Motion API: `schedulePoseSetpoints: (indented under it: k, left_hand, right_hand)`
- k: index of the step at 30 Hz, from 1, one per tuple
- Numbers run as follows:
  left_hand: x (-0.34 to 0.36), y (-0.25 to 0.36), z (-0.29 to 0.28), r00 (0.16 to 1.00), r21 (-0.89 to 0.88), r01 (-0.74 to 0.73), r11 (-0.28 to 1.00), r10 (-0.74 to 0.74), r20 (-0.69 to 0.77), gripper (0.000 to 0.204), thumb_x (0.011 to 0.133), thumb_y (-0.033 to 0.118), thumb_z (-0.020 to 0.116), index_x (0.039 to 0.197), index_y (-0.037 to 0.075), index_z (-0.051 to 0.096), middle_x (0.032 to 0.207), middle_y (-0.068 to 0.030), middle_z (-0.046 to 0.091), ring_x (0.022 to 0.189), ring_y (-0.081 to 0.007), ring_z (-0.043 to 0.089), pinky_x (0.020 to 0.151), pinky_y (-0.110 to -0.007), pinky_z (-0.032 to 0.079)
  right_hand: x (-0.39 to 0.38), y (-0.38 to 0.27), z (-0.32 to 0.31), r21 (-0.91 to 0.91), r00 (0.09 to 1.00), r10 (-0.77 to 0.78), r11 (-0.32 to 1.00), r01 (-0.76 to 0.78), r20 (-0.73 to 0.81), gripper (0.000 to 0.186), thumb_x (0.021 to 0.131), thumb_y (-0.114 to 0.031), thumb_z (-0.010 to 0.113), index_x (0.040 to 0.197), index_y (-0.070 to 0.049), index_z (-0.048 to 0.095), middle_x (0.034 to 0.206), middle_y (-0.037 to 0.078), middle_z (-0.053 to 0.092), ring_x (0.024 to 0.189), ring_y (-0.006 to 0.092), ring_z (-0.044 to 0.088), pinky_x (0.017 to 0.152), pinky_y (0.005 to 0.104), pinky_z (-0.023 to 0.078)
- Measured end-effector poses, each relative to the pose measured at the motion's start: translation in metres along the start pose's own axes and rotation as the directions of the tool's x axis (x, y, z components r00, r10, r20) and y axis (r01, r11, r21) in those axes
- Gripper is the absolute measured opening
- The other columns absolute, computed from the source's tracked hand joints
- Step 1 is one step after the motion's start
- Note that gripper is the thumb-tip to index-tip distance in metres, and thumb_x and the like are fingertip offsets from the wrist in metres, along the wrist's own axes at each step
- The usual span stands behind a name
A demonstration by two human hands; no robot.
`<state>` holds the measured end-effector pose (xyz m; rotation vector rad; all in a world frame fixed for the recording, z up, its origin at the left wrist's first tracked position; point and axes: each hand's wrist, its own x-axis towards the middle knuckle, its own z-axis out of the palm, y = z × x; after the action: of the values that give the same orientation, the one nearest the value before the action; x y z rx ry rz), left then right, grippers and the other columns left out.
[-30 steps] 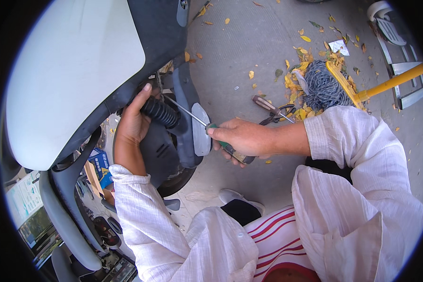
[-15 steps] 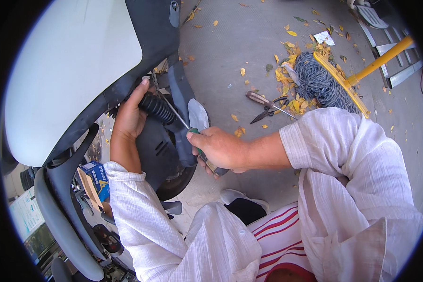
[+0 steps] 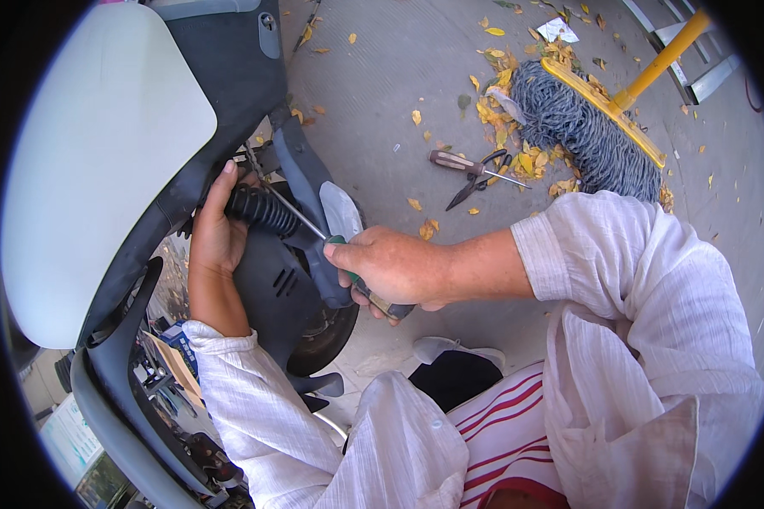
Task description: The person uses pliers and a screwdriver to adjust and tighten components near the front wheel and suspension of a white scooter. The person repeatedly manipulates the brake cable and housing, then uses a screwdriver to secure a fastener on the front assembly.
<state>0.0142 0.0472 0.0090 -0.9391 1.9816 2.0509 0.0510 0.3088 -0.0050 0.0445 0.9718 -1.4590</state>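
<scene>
Right hand (image 3: 390, 270) clenched around screwdriver (image 3: 348, 263), shaft toward ribbed hose (image 3: 259, 209)

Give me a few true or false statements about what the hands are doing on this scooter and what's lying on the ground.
1. The right hand grips a screwdriver with a green handle. True.
2. The left hand rests flat on the pavement. False: it holds the black ribbed rubber boot under the scooter's panel.
3. A second screwdriver and pliers lie on the ground near the broom. True.
4. The broom's handle is red. False: it is yellow.
5. The screwdriver's shaft points toward the ribbed boot. True.
</scene>
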Motion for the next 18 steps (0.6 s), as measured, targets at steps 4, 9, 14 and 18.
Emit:
schedulePoseSetpoints:
  k: [4, 9, 14, 18]
  left_hand:
    - [0.000, -0.001, 0.000, 1.000, 0.007, -0.012, 1.000, 0.012, 0.007, 0.037, 0.089, 0.031, 0.073, 0.112, 0.003, 0.063, 0.103, -0.0069, 0.065, 0.098, -0.0193, 0.061, 0.090, -0.036, 0.049]
    - [0.000, -0.001, 0.002, 1.000, 0.023, -0.012, 1.000, 0.012, -0.007, 0.038, 0.089, 0.033, 0.073, 0.109, 0.002, 0.064, 0.102, -0.0083, 0.065, 0.098, -0.0191, 0.061, 0.090, -0.035, 0.049]
    - [0.000, 0.000, 0.001, 1.000, 0.088, -0.014, 0.996, 0.015, -0.010, 0.045, 0.091, 0.039, 0.068, 0.110, -0.001, 0.062, 0.106, -0.0137, 0.066, 0.102, -0.0229, 0.063, 0.094, -0.037, 0.050]
    - [0.001, -0.001, 0.000, 1.000, 0.085, -0.027, 0.996, 0.027, -0.002, 0.045, 0.091, 0.039, 0.068, 0.110, -0.001, 0.062, 0.106, -0.0135, 0.066, 0.101, -0.0226, 0.063, 0.094, -0.036, 0.050]
  right_hand:
    - [0.006, 0.002, -0.001, 0.020, 1.000, -0.017, 1.000, 0.017, -0.004, 0.047, 0.104, -0.043, 0.037, 0.090, -0.001, 0.051, 0.068, 0.007, 0.052, 0.053, 0.0176, 0.054, 0.040, 0.0331, 0.045]
    - [0.012, 0.004, -0.001, 0.050, 1.000, -0.016, 0.999, 0.016, -0.002, 0.047, 0.104, -0.043, 0.038, 0.090, -0.001, 0.051, 0.069, 0.008, 0.053, 0.052, 0.0179, 0.053, 0.040, 0.0336, 0.044]
    - [0.016, 0.006, -0.002, 0.088, 1.000, -0.010, 0.996, 0.009, 0.015, 0.046, 0.104, -0.043, 0.037, 0.090, -0.002, 0.051, 0.069, 0.006, 0.052, 0.053, 0.0174, 0.053, 0.042, 0.0338, 0.044]
    - [0.015, 0.005, -0.004, 0.026, 1.000, 0.001, 1.000, -0.001, -0.008, 0.045, 0.104, -0.043, 0.037, 0.090, -0.003, 0.051, 0.070, 0.005, 0.051, 0.053, 0.0163, 0.053, 0.043, 0.0330, 0.045]
